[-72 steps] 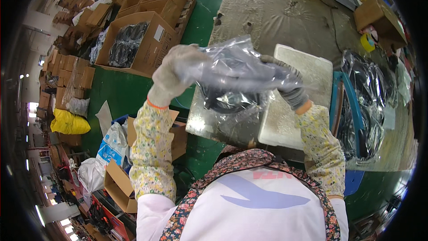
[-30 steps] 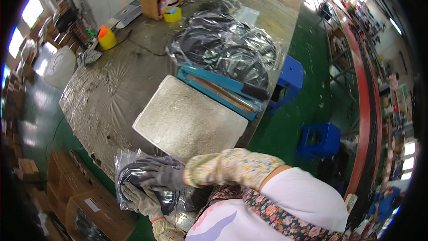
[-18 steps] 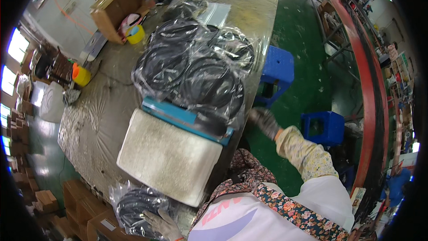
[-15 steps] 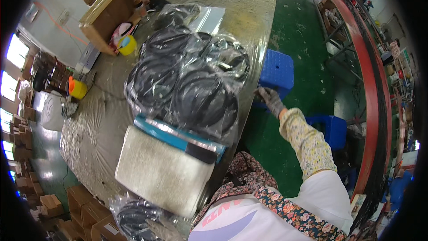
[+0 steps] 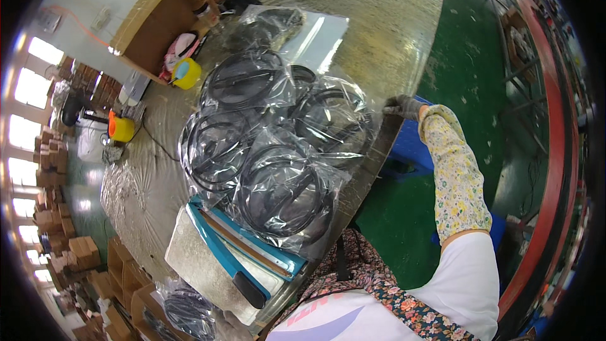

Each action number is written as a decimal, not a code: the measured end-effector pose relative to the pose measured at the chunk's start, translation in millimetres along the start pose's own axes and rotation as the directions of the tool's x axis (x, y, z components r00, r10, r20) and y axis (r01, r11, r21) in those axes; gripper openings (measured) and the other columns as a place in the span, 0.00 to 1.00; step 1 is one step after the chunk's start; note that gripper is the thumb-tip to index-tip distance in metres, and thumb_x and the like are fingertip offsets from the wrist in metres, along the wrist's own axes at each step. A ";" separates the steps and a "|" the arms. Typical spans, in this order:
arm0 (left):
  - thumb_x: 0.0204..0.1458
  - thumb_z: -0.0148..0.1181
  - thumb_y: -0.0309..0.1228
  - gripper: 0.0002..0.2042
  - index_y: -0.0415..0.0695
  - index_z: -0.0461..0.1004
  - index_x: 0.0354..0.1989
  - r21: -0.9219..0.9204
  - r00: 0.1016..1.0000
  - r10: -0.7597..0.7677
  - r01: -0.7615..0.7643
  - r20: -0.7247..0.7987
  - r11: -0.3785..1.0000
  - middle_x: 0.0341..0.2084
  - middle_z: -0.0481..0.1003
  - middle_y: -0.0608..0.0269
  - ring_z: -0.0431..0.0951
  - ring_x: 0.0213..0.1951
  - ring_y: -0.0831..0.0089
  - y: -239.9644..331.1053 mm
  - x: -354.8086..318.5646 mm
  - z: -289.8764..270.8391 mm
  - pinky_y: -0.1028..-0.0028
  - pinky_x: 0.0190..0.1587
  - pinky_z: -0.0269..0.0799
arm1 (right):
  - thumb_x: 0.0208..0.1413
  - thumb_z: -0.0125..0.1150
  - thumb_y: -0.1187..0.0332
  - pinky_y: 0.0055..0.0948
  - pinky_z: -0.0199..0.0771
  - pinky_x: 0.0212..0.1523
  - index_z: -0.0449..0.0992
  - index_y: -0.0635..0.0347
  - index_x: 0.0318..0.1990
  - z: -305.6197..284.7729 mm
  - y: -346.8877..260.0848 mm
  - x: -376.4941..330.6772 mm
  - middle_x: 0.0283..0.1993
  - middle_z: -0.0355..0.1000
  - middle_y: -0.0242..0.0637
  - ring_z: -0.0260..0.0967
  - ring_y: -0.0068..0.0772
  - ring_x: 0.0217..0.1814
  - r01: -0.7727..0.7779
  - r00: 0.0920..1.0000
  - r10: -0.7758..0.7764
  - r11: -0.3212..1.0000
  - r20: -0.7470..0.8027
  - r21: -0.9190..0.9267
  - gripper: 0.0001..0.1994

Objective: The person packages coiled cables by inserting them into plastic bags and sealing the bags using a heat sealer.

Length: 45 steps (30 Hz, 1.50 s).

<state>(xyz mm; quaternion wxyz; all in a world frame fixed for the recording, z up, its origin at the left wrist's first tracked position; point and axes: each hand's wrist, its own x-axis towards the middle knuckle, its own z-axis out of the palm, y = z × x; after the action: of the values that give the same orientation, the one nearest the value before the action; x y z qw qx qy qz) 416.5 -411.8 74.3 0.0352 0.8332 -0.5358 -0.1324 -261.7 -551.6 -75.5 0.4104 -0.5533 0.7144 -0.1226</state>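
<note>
My right hand (image 5: 405,107), in a dark grey glove, reaches to the table's right edge beside the clear bags. Its fingers stretch loosely, with nothing visible in them. My left hand (image 5: 235,326), also gloved, shows dimly at the lower edge, its fingers not readable. Against it lies a clear plastic bag (image 5: 190,309) of black coils. Between my hands stands a teal bag sealer (image 5: 251,240), its black-gripped arm raised off the sealing strip, with a pale worn board (image 5: 199,262) alongside. Beyond it several clear bags of black coiled strips (image 5: 281,192) lie piled.
A flat stack of clear bags (image 5: 319,41) lies behind the pile. A cardboard box (image 5: 161,22) and yellow tape rolls (image 5: 186,74) stand at the far left. A blue stool (image 5: 410,148) is beside the table's right edge, on the green floor (image 5: 464,57).
The sealer's arm has swung up from its lowered position. My right hand has moved from beside the stool up to the table edge. The view has also shifted.
</note>
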 end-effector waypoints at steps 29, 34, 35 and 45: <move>0.51 0.60 0.27 0.33 0.39 0.55 0.66 -0.953 0.713 0.677 0.042 -0.181 -0.299 0.49 0.72 0.52 0.75 0.49 0.71 -121.5 91.4 -98.9 0.73 0.49 0.72 | 0.36 0.72 0.72 0.34 0.66 0.29 0.73 0.62 0.35 109.0 -514.2 -99.0 0.27 0.66 0.37 0.66 0.33 0.29 0.659 0.694 -0.634 0.750 0.342 0.053 0.16; 0.55 0.57 0.24 0.20 0.37 0.69 0.57 -0.996 0.908 0.413 -0.046 -0.073 -0.075 0.46 0.76 0.60 0.75 0.46 0.73 -180.9 105.3 -33.5 0.74 0.51 0.71 | 0.29 0.78 0.62 0.36 0.68 0.34 0.74 0.52 0.21 242.1 -532.5 -144.8 0.27 0.73 0.31 0.72 0.39 0.32 0.971 0.193 -0.892 0.114 0.408 -0.210 0.15; 0.55 0.57 0.24 0.17 0.36 0.71 0.54 -0.989 0.933 0.354 -0.018 -0.069 -0.145 0.44 0.77 0.61 0.76 0.44 0.74 -179.0 105.1 -22.7 0.75 0.49 0.71 | 0.30 0.77 0.60 0.36 0.67 0.34 0.75 0.51 0.21 259.5 -526.9 -154.9 0.25 0.72 0.30 0.72 0.38 0.30 0.964 0.241 -0.926 0.193 0.289 -0.184 0.15; 0.58 0.57 0.34 0.13 0.34 0.75 0.38 -0.858 0.926 0.046 -0.326 -0.374 -0.397 0.28 0.77 0.59 0.75 0.30 0.76 -125.9 91.3 -75.1 0.79 0.36 0.70 | 0.29 0.77 0.56 0.33 0.69 0.33 0.72 0.47 0.21 253.7 -497.4 -244.0 0.25 0.73 0.21 0.74 0.30 0.33 0.877 0.231 -0.966 0.155 0.116 -0.456 0.16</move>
<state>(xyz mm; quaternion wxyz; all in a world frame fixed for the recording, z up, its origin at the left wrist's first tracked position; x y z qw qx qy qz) 582.8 -447.2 104.6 0.7691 0.3426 -0.3225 -0.4326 277.0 -441.2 186.9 0.0395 -0.9315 0.2682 -0.2424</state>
